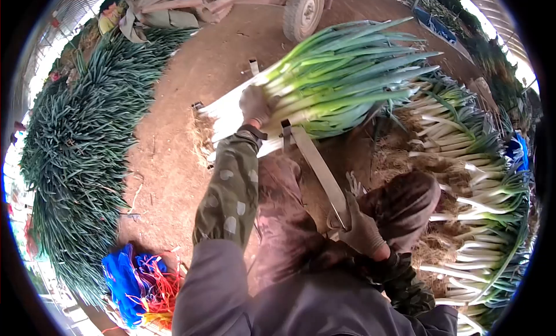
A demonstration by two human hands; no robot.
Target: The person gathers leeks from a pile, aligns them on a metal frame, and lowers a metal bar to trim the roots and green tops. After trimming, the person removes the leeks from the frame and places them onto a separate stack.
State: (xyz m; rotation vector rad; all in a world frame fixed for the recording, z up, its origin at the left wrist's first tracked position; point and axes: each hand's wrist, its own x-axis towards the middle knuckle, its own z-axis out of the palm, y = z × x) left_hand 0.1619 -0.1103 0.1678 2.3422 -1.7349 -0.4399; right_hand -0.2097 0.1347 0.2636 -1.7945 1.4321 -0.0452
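A large bundle of long green onions (347, 75) lies across a low metal frame (286, 133), white stalks and roots to the left, green leaves to the right. My left hand (255, 106), in a pale glove, presses down on the white stalks with its fingers curled over them. Lower right, my gloved right hand (360, 227) is closed around the near end of a long flat pale strip (318, 167). The strip's far end reaches the bundle's near side by a frame post. Whether it passes beneath the bundle is hidden.
Loose green onions (475, 203) lie in rows on the right. A big heap of green onions (81, 150) fills the left. Blue and red cords (136, 284) lie at lower left. A cart wheel (304, 13) stands at the back on the dirt floor (168, 133).
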